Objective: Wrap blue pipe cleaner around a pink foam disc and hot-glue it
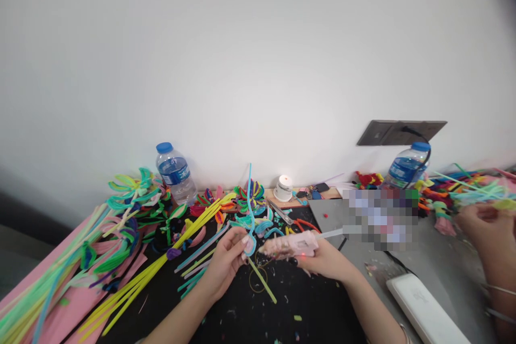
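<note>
Between its thumb and fingers, my left hand (228,258) pinches a blue pipe cleaner (250,209) whose lower end is bent into a loop and whose long end stands upward. A yellow-green pipe cleaner (263,280) sticks out below the same fingers. My right hand (324,258) is wrapped round a pink hot glue gun (296,245) with a small red light on it. Its nozzle points left, close to the blue loop; I cannot tell if they touch. A clear glue stick (332,233) comes out of the back of the gun.
Bundled yellow pipe cleaners (161,266) and finished pipe-cleaner pieces lie left. Behind are a water bottle (177,177), a white cup (283,188), scissors (281,212) and orange-handled pliers (304,224). A white power strip (423,309) and another person's hands (484,228) are right.
</note>
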A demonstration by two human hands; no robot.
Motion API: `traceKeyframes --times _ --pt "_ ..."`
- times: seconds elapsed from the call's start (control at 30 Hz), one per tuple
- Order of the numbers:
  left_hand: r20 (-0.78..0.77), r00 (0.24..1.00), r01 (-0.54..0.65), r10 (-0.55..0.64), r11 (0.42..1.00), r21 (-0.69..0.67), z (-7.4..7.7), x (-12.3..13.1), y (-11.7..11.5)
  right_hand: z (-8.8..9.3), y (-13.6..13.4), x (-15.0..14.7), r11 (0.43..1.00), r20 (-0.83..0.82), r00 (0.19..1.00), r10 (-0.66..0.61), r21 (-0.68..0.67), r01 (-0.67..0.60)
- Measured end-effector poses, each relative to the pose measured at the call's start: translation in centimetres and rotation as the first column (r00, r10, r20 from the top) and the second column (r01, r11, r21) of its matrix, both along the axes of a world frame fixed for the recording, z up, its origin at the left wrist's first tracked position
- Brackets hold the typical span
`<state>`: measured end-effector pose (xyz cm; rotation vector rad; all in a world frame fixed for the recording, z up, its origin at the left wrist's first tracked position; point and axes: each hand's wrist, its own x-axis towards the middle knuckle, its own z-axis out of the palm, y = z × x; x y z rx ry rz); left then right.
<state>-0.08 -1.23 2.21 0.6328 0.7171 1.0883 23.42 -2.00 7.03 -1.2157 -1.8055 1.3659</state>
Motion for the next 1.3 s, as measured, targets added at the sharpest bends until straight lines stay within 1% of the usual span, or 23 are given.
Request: traceKeyframes --times 0.03,0.1,0.17,0.2,0.27,0.33,0.4,0.47,0.63,0.73,0.8,0.83,0.87,0.9,0.93,0.97,1.0,1.03,1.07,1.1,1.17,1.23,1.3 --pt "-0.014 1.0 -0.01 0.01 1.0 0.002 0.0 0.0 0.0 0.3 0.2 0.2 0.999 0.011 1.0 -0.02 0.037 0.02" --pt "-0.045 0.999 -0.031 0.031 0.999 0.012 0.1 0.1 0.1 0.9 0.7 0.7 0.982 0.07 0.993 -0.096 0.167 0.083" --pt "-0.079 0.996 -0.048 0.049 0.999 0.022 0.2 0.1 0.1 1.2 1.2 1.3 0.928 0.174 0.948 -0.266 0.312 0.203" --pt "-0.097 0.994 -0.054 0.056 0.998 0.03 0.2 0.2 0.1 1.2 1.5 1.6 0.896 0.242 0.902 -0.358 0.361 0.259" --pt "-0.137 0.988 -0.058 0.064 0.997 0.049 0.3 0.3 0.1 0.7 2.0 2.3 0.835 0.382 0.766 -0.516 0.425 0.35" --pt "-0.183 0.981 -0.051 0.062 0.997 0.064 0.2 0.3 0.0 -0.2 2.5 3.2 0.788 0.495 0.619 -0.61 0.458 0.411" --pt "-0.228 0.972 -0.037 0.053 0.996 0.076 0.1 0.4 -0.1 -1.3 2.8 4.1 0.754 0.565 0.501 -0.655 0.459 0.469" --pt "-0.257 0.965 -0.024 0.05 0.994 0.105 0.0 0.5 -0.1 -2.3 3.2 5.1 0.744 0.607 0.44 -0.662 0.455 0.49" --pt "-0.319 0.947 0.021 0.037 0.984 0.175 0.0 0.7 -0.3 -4.2 3.6 6.6 0.711 0.637 0.335 -0.694 0.534 0.457" --pt "-0.356 0.934 0.04 0.033 0.98 0.194 0.3 0.8 -0.4 -4.4 3.6 6.6 0.682 0.615 0.303 -0.728 0.609 0.404" --pt "-0.374 0.927 0.061 0.021 0.977 0.205 0.4 0.8 -0.4 -4.0 3.6 6.2 0.647 0.563 0.319 -0.762 0.662 0.378" --pt "-0.377 0.926 0.075 0.012 0.974 0.215 0.4 0.8 -0.5 -3.6 3.5 5.9 0.624 0.515 0.356 -0.78 0.683 0.379" --pt "-0.379 0.925 0.093 -0.001 0.97 0.225 0.3 0.8 -0.5 -3.1 3.5 5.4 0.606 0.45 0.422 -0.787 0.693 0.39" --pt "-0.382 0.924 0.116 -0.018 0.965 0.235 0.2 0.8 -0.6 -2.6 3.3 4.8 0.602 0.371 0.516 -0.772 0.687 0.407" --pt "-0.387 0.921 0.142 -0.039 0.96 0.241 0.0 0.8 -0.6 -2.1 3.1 4.0 0.627 0.283 0.625 -0.728 0.645 0.437" --pt "-0.396 0.916 0.171 -0.064 0.955 0.243 -0.1 0.9 -0.7 -1.7 2.9 3.1 0.7 0.207 0.74 -0.64 0.554 0.45" --pt "-0.409 0.908 0.202 -0.09 0.95 0.24 -0.2 0.9 -0.8 -1.3 2.6 2.2 0.788 0.128 0.838 -0.531 0.438 0.433" --pt "-0.426 0.897 0.235 -0.117 0.943 0.236 -0.3 1.0 -0.9 -1.0 2.2 1.2 0.864 0.051 0.904 -0.425 0.319 0.389" --pt "-0.445 0.884 0.266 -0.142 0.936 0.23 -0.4 1.0 -1.0 -0.9 1.9 0.2 0.921 -0.025 0.944 -0.328 0.216 0.325" --pt "-0.464 0.871 0.294 -0.164 0.929 0.225 -0.4 1.1 -1.2 -0.9 1.6 -0.7 0.95 -0.098 0.959 -0.264 0.147 0.277" --pt "-0.5 0.843 0.342 -0.196 0.914 0.219 -0.3 1.2 -1.4 -1.2 1.1 -2.0 0.972 -0.182 0.963 -0.201 0.086 0.219" --pt "-0.518 0.83 0.364 -0.207 0.905 0.22 -0.3 1.3 -1.6 -1.7 0.8 -2.7 0.974 -0.182 0.963 -0.201 0.067 0.216" --pt "-0.51 0.837 0.354 -0.197 0.907 0.23 -0.4 1.2 -1.5 -2.2 0.7 -2.8 0.965 -0.167 0.956 -0.239 0.065 0.253"
